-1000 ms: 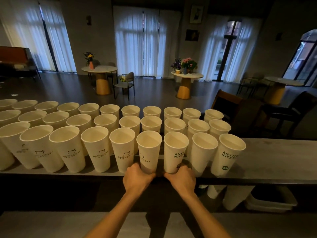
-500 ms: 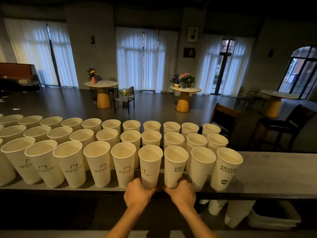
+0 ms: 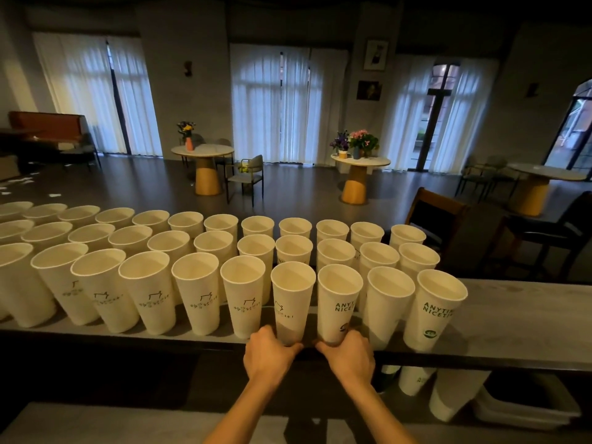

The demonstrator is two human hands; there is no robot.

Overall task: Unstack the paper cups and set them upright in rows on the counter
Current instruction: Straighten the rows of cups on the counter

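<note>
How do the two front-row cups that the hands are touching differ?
The left hand is at the base of the left cup, which carries a small black line drawing with tiny lettering. The right hand is at the right cup, which has green block letters reading "ANYT / NICE" and a round mark lower down. Both are tall, white, upright and empty, side by side at the counter edge.

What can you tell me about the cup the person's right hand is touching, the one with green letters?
The paper cup is tall, white and tapered, narrower at its base, with a rolled rim. It stands upright and looks empty in the front row on the grey counter, near the front edge. Green print reads "ANY... NICE...", partly turned away, above a small round logo. The right hand wraps its base; neighbouring cups stand close on both sides.
</note>
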